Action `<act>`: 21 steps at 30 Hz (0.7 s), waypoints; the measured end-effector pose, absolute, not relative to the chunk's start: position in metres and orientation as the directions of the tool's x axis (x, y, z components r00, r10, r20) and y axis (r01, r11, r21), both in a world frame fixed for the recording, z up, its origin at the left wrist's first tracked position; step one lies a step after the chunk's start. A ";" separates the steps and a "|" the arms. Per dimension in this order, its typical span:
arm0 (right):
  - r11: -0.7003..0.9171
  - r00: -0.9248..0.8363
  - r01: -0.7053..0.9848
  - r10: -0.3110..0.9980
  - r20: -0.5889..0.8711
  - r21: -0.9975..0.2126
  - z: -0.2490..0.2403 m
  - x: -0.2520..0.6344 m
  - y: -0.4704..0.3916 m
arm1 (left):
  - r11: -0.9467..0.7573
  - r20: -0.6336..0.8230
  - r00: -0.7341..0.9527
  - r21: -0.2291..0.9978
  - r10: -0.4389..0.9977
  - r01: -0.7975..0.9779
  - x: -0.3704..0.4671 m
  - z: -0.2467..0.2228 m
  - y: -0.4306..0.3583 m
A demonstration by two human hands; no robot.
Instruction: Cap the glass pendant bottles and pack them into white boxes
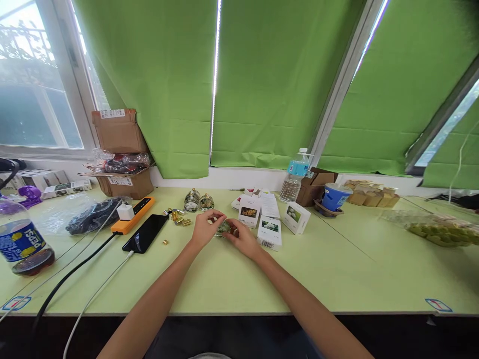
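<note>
At pale yellow-green table [232, 284], just left of white printed cardboard boxes [269, 233]: grasping small round clear-glass object [223, 228] with right hand [243, 239]; bringing left hand [205, 228] against it, hold unclear; near small gold metal cylinders [186, 222].

The one view is worn on the person's head, looking forward and down over a pale green table [224, 284] toward green blinds [262, 94] and, at upper left, a window [37, 104]. It takes in a wide sweep: the window frames lean outward at both sides. The table's near edge crosses low in the picture, with the person's lap beneath. Both forearms reach in from the bottom, and the left hand [204, 229] and right hand [244, 240] meet at a small glass jar [223, 228] just below mid-picture, farther off than the table's near edge.
</note>
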State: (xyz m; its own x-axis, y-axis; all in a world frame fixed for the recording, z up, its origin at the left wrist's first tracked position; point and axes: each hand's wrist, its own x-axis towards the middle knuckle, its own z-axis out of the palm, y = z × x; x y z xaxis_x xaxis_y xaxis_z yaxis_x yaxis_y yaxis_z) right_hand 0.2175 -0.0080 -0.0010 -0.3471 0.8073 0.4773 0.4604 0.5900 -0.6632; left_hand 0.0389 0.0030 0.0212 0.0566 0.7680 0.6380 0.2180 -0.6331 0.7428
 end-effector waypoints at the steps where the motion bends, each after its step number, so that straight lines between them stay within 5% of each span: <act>1: 0.590 -0.348 0.459 0.807 0.477 -0.664 -0.001 0.217 -0.008 | -0.633 0.637 0.055 0.745 0.769 0.212 0.039 0.021 0.003; 13: 0.576 -0.336 0.475 0.818 0.468 -0.665 0.001 0.218 -0.009 | -0.613 0.620 0.004 0.774 0.784 0.157 0.039 0.020 0.005; 21: 0.590 -0.339 0.469 0.807 0.483 -0.657 -0.001 0.217 -0.009 | -0.491 0.495 0.021 0.866 0.869 -0.100 0.040 0.019 0.008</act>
State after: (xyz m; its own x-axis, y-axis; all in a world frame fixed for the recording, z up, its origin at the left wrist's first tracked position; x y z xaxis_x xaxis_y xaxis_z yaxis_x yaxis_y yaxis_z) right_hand 0.2173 -0.0088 -0.0008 -0.3385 0.8073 0.4834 0.4687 0.5902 -0.6573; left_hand 0.0403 0.0085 0.0191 0.0212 0.8687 0.4948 -0.0999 -0.4906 0.8656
